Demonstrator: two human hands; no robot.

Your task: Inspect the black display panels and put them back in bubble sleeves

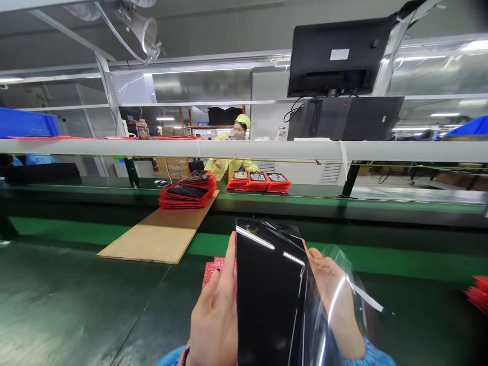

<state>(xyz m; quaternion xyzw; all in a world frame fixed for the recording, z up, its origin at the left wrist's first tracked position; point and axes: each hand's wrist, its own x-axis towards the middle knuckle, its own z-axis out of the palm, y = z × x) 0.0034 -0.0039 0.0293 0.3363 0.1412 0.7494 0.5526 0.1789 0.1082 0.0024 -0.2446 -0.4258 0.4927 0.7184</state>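
Note:
A glossy black screen panel (267, 300) stands tilted up in front of me, with ceiling lights mirrored in it. My left hand (214, 317) grips its left edge, the fingers running up along the side. At the panel's upper right, the fingers of my right hand (337, 300) are pinched on a clear plastic film (318, 325). This film hangs along the panel's right side and over my right hand, with a white strip near its outer edge. Whether the right fingers also touch the panel is unclear. Pink bubble wrap (211, 268) shows partly behind my left hand.
A wooden board (160, 231) slopes from the bench to the conveyor ledge. Red-wrapped panels (187, 192) are piled at its top, and red stacks (259, 183) stand to the right. More red pieces (478, 294) lie far right. A co-worker in yellow (229, 165) is behind the shelf.

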